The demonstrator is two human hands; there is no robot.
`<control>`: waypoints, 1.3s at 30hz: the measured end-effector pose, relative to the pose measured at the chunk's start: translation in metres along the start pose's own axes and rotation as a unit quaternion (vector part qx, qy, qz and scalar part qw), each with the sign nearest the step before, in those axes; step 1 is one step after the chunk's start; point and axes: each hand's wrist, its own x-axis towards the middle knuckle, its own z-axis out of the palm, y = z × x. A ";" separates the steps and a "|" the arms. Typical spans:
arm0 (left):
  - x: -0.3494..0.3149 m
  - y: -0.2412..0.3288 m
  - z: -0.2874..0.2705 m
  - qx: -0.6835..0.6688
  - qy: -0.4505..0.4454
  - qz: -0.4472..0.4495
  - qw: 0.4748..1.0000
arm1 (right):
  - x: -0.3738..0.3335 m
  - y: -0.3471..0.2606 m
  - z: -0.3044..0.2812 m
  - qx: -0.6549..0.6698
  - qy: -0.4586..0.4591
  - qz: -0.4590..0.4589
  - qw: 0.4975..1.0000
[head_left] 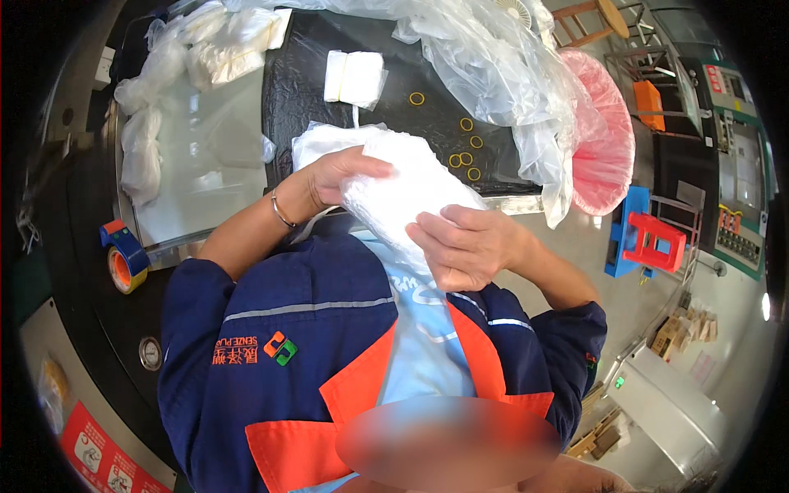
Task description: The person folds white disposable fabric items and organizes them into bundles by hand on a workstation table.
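Observation:
A thick stack of thin white plastic bags (404, 174) is held tilted in front of my chest. My left hand (345, 174) grips its left side, the thumb lying on top and the other fingers mostly hidden beneath. At the lower right edge, my right hand (467, 243) has its fingers curled against the stack. More white plastic (314, 143) shows behind my left hand, at the table's front edge. Beyond it, a small banded bundle of bags (358, 77) lies on the black covering (304, 74). Several yellow rubber bands (466, 158) are scattered to the right of that bundle.
Clear plastic sheeting (485, 70) drapes over the table's far and right sides, beside a pink plastic-lined container (604, 135). Bag bundles (234, 53) lie far left. A tape roll (125, 267) sits left of my arm; a red stool (657, 242) stands right.

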 end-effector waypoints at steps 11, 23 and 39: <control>-0.012 0.024 0.036 0.218 0.213 0.128 0.944 | -0.045 0.011 0.019 -0.105 0.034 0.256 0.960; -0.021 0.032 0.038 0.326 0.243 0.188 0.894 | -0.053 0.020 0.084 0.731 0.355 0.465 0.351; -0.034 0.045 0.017 0.247 0.332 0.217 0.884 | -0.003 0.048 0.095 0.572 0.355 0.554 0.490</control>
